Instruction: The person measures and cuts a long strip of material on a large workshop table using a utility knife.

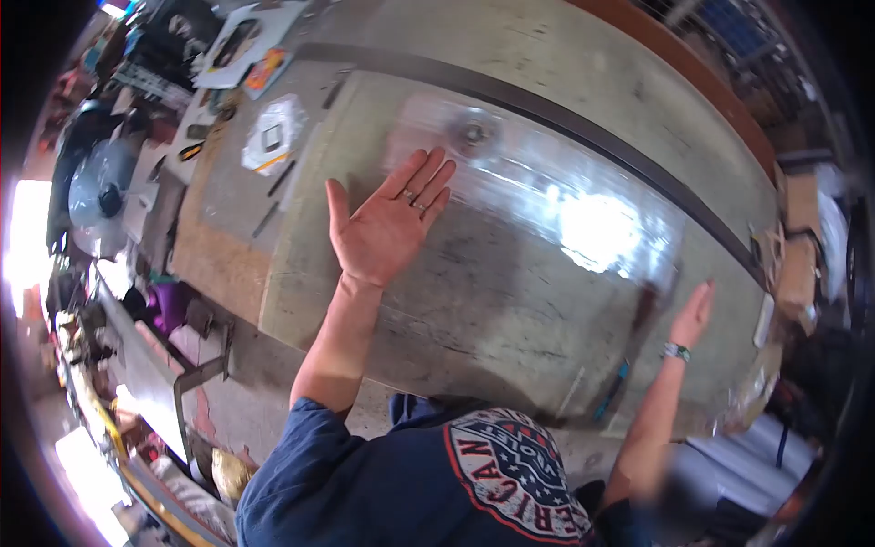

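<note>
A large pale work table [437, 314] fills the middle of the view. Across it lies a shiny sheet of clear plastic [519, 196], with a round object [474, 133] at its upper left end. My left hand [383, 228] is palm up with its fingers spread, rings on two of them, near the lower left edge of the plastic. Nothing is in it. On the right, my right hand [694, 314] is over the table beyond the plastic's right end, seen edge-on with its fingers stretched out and a band at the wrist.
A long dark metal bar [547, 114] runs along the table's far side. A blue-handled tool [612, 390] lies at the near edge. Left are a white sheet with a small square [272, 137], thin tools and a yellow-black cutter [190, 151]. Cardboard boxes [799, 264] stand right.
</note>
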Demonstrator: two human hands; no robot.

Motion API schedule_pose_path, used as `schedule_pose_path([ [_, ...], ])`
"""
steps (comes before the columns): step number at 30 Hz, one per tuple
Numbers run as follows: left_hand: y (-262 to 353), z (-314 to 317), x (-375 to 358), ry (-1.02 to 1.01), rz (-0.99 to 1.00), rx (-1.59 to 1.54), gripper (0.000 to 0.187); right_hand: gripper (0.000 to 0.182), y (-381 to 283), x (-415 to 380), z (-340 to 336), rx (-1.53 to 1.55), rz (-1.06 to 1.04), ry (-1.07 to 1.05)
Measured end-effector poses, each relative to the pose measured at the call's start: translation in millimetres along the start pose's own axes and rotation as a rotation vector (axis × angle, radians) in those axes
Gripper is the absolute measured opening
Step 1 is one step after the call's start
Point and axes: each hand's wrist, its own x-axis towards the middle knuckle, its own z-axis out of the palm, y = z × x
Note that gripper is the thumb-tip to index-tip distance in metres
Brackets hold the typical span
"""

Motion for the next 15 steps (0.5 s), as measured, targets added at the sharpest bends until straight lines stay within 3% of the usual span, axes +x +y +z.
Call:
schedule_pose_path([
  [1, -14.2, 7.6, -3.8, -0.029, -0.041, -0.015, 0.107, 0.062, -24.2, -14.2, -0.1, 0.107, -0.047, -0.02],
  [4, -66.5, 34.5, -13.9, -0.076, -0.178, -0.087, 0.106, 0.056, -112.4, -72.0, -8.9, 0.04, -0.256, -0.066],
  [8, -150.2, 69.7, -40.6, -0.035, -0.369, -0.103, 0.104, 0.062, -191.2, -161.1, -35.4, -0.014, -0.84, -0.243],
  [9, -172.7, 77.8, -50.9, -0.004, -0.422, -0.089, 0.103, 0.061, -189.6, -189.3, -32.1, 0.157, -0.837, -0.328],
  [11, -225.0, 76.3, -79.3, -0.257, -0.557, -0.109, 0.1, 0.058, -179.1, -217.6, -29.8, 0.263, -1.006, -0.572],
  [12, -244.8, 74.0, -96.7, -0.376, -0.619, -0.126, 0.098, 0.058, -158.7, -217.6, -37.2, 0.245, -1.027, -0.502],
  [13, -253.6, 80.9, -114.3, -0.178, -0.548, 0.106, 0.095, 0.057, -135.0, -211.5, -42.8, 0.228, -1.047, -0.438],
  [14, -259.7, 90.4, -128.1, -0.155, -0.588, 0.167, 0.093, 0.057, -112.0, -199.9, -48.8, 0.217, -1.081, -0.382],
  [15, -261.7, 100.7, -136.1, -0.135, -0.614, 0.236, 0.09, 0.051, -87.7, -180.2, -57.7, 0.074, -0.97, -0.293],
])
